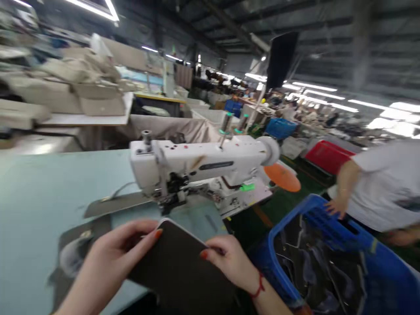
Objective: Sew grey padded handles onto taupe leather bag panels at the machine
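Hands are what we are seeing first, two of them, low in the middle. We are looking at our left hand [110,258] curling around the left side of a dark flat piece [179,269], with the thumb lying on top near its upper corner and the other fingers tucked under it. Our right hand [229,262] is pinching the right edge of the same piece, thumb on top, and a red string is sitting around that wrist. The piece is looking dark brown, almost black, smooth and stiff like a board, with a thin pale edge and a rounded corner pointing up at the machine. It is lying tilted, just in front of the white sewing machine [203,164], and its far corner is close to the needle part. The machine is standing on a pale green table [42,197]. To the right, a blue basket [370,253] is sitting on the floor with dark pieces piled inside it. Another person in a white shirt is standing beside it, and that person's hand [334,206] is touching the basket's rim. Farther back, a red bin [328,155] is sitting well apart from us.
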{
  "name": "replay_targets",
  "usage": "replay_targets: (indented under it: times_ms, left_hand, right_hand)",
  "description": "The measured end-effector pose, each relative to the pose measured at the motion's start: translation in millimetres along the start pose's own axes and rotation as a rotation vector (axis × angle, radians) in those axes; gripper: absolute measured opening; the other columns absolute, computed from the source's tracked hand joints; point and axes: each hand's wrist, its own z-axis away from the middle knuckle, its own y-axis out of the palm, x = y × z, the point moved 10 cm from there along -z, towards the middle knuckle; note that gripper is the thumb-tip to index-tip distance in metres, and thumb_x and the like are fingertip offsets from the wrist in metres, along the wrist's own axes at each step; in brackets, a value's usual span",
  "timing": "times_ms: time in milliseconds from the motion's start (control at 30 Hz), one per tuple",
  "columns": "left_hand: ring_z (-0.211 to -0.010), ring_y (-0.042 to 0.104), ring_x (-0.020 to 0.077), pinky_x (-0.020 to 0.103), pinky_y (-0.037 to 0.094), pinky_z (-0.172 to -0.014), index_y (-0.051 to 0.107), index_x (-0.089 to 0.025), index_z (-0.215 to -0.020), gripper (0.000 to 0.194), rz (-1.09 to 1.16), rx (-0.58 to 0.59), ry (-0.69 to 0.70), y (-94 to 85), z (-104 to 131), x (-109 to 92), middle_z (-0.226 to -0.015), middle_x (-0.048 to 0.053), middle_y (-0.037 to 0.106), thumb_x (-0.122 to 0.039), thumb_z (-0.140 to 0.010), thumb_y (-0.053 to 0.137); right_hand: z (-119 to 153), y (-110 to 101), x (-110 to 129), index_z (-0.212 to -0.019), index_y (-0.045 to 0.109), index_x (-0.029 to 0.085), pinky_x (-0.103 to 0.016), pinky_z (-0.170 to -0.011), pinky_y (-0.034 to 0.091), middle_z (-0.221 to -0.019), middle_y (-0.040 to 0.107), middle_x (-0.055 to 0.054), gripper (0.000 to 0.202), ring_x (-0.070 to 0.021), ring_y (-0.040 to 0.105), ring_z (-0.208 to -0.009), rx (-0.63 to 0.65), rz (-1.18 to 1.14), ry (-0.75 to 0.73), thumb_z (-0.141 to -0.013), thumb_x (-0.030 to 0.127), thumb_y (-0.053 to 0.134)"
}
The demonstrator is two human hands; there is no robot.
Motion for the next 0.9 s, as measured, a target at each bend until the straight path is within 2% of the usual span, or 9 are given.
replay_targets:
  times_ms: [100,233,333,467,600,667,767,900]
  left_hand:
    - [-0.08,0.066,0.0197,0.025,0.052,-0.068,0.068,-0.02,-0.08,0.021,0.046,0.018,-0.067,-5.3,7.8,8.7,-0.087,0.003,0.072,-0.04,-0.078,0.063]
    - [-0.079,0.065,0.0191,0.026,0.051,-0.07,0.068,-0.018,-0.081,0.02,0.111,0.02,-0.095,-2.4,6.4,4.7,-0.087,0.005,0.071,-0.036,-0.081,0.061]
    - [-0.08,0.064,0.0192,0.027,0.051,-0.07,0.067,-0.017,-0.083,0.019,0.136,0.031,-0.105,-1.5,7.9,2.0,-0.087,0.006,0.071,-0.036,-0.081,0.061]
    - [-0.073,0.063,0.0167,0.024,0.05,-0.064,0.064,-0.017,-0.08,0.02,0.155,0.033,-0.116,-0.3,9.6,1.9,-0.082,0.005,0.07,-0.036,-0.08,0.062]
    - [-0.076,0.065,0.0168,0.024,0.052,-0.066,0.062,-0.018,-0.1,0.028,0.236,0.058,-0.143,6.2,7.0,4.3,-0.085,0.004,0.07,-0.036,-0.08,0.064]
    - [-0.082,0.066,0.0174,0.025,0.052,-0.073,0.064,-0.021,-0.106,0.03,0.155,0.094,-0.11,9.7,3.3,1.0,-0.092,0.004,0.071,-0.037,-0.081,0.063]
    - [-0.087,0.065,0.0186,0.026,0.05,-0.078,0.07,-0.024,-0.094,0.022,-0.014,0.159,-0.021,15.5,-2.8,-8.4,-0.095,0.002,0.072,-0.04,-0.084,0.06]
    - [-0.084,0.066,0.0189,0.026,0.05,-0.074,0.072,-0.022,-0.088,0.024,-0.052,0.199,0.027,21.9,-8.3,-14.7,-0.09,0.002,0.073,-0.039,-0.087,0.055]
  right_hand:
    - [-2.5,2.9,-4.4,-0.07,0.062,0.014,-0.021,-0.052,0.029,-0.061,0.046,0.002,0.042,-0.0099,0.044,-0.059,0.043,-0.075,0.023,-0.091,0.048,0.048]
    - [-1.3,9.5,-7.3,-0.075,0.064,0.015,-0.021,-0.054,0.033,-0.066,0.054,-0.001,0.04,-0.0119,0.049,-0.062,0.091,-0.118,0.041,-0.091,0.048,0.048]
    - [-1.1,8.9,-6.0,-0.076,0.064,0.015,-0.022,-0.055,0.034,-0.069,0.058,-0.002,0.04,-0.0133,0.052,-0.064,0.083,-0.104,0.043,-0.091,0.048,0.048]
    - [-1.2,5.2,-7.0,-0.075,0.065,0.015,-0.022,-0.053,0.033,-0.065,0.055,-0.001,0.041,-0.0127,0.05,-0.061,0.054,-0.078,0.057,-0.091,0.05,0.048]
    - [1.5,4.9,-10.7,-0.075,0.065,0.015,-0.022,-0.053,0.032,-0.065,0.055,-0.001,0.041,-0.0121,0.049,-0.061,0.051,-0.076,0.071,-0.091,0.048,0.048]
    - [3.0,5.0,-12.9,-0.076,0.065,0.015,-0.022,-0.053,0.031,-0.066,0.055,-0.001,0.04,-0.0117,0.049,-0.061,0.05,-0.083,0.079,-0.091,0.048,0.048]
    - [3.7,6.1,-14.6,-0.074,0.064,0.014,-0.022,-0.053,0.03,-0.064,0.052,0.0,0.041,-0.0109,0.047,-0.059,0.052,-0.091,0.08,-0.091,0.048,0.048]
    - [2.0,6.2,-14.9,-0.072,0.062,0.014,-0.022,-0.052,0.029,-0.061,0.048,0.001,0.042,-0.0101,0.045,-0.058,0.043,-0.067,0.064,-0.091,0.048,0.048]
